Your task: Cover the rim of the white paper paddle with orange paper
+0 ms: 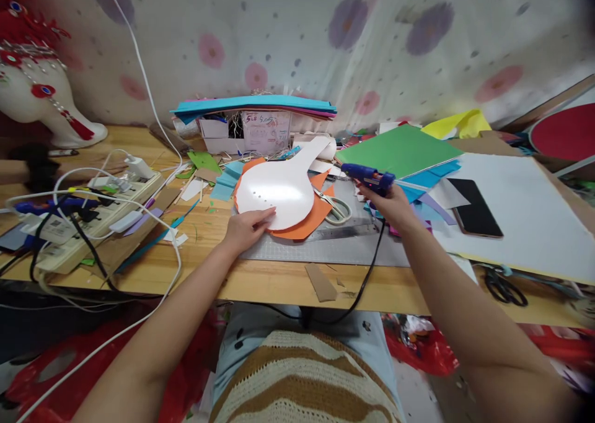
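My left hand (247,227) rests with fingers flat on the near edge of a white paddle-shaped cutout (283,184), which lies over an orange sheet (307,222) on a grey cutting mat (325,243). My right hand (389,204) grips a blue glue gun (369,178), its nozzle pointing left toward the cutout's right side. The gun's black cord (367,274) runs down over the table's front edge. Scissors (335,208) lie between the cutout and the gun.
A power strip with tangled white and black cables (93,215) fills the left of the wooden table (279,283). Green card (400,150), blue papers, a white board (520,218) and a black phone (474,207) lie right. Stacked paper on boxes (255,116) stands behind. Black scissors (504,287) sit near right.
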Demonstrator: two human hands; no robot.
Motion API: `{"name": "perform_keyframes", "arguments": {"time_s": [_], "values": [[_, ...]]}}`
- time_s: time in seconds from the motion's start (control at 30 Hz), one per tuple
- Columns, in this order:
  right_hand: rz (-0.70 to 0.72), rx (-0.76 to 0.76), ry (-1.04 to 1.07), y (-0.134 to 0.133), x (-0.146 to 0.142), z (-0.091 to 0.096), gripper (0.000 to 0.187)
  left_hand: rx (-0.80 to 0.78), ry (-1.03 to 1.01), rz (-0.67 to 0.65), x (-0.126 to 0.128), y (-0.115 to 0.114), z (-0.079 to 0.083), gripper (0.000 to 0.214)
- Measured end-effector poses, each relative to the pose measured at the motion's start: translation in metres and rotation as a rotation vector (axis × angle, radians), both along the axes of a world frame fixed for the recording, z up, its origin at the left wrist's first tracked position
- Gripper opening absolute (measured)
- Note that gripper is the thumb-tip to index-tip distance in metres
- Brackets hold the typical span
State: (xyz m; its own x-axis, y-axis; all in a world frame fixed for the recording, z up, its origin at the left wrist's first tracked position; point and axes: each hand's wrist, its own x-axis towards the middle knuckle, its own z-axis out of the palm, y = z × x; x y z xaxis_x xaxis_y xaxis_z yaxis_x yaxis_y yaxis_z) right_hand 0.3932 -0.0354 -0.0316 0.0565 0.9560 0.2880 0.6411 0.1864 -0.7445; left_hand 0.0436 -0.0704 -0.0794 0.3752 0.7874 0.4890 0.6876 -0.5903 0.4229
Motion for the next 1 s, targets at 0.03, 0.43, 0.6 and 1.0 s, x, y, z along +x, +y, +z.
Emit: {"name": "perform_keyframes", "arguments": {"time_s": [0.03,0.43,0.6,1.0], "values": [[0.115,-0.069,0.046,-0.008,-0.005,0.01,0.044,0.002,-0.008,-0.009,0.001,0.001,0.0,0.034],[0.692,-0.163,-0.398,-0.032,-0.087,0.023,0.028,-0.243,0.003,0.062,0.002,0.008,0.007,0.049],[0.694,-0.158,-0.499,-0.036,-0.097,0.024,0.029,-0.264,0.027,0.09,0.005,0.006,0.011,0.047],[0.685,-0.155,-0.527,-0.035,-0.1,0.025,0.027,-0.186,0.007,0.01,0.003,0.009,0.007,0.043]]}}
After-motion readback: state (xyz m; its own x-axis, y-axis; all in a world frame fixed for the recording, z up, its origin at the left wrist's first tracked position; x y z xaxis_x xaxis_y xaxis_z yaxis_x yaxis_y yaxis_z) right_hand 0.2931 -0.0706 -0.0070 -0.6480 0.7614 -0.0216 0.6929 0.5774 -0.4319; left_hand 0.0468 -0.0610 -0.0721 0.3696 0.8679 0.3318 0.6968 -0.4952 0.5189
